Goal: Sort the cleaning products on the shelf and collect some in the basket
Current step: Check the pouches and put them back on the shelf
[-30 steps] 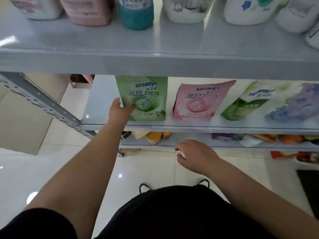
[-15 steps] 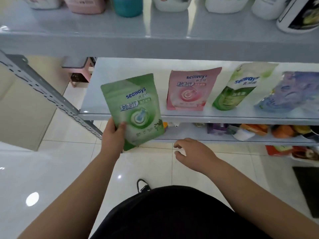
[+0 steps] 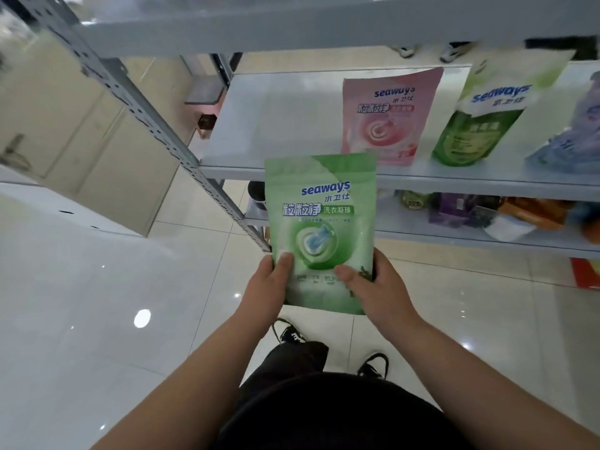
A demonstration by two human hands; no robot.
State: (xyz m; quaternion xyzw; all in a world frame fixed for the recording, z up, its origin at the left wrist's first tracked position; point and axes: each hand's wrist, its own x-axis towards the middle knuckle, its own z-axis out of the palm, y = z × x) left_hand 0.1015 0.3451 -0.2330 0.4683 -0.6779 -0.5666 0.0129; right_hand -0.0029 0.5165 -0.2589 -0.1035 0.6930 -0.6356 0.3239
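Now off the shelf [image 3: 292, 164], the green pouch [image 3: 319, 222] sits in both hands' [image 3: 269, 287] [image 3: 380, 287] closed grip, ready for the unseen basket.

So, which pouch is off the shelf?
The light green pouch: left hand and right hand hold it before the shelf; the pink pouch, dark green pouch and purple pouch sit on it.
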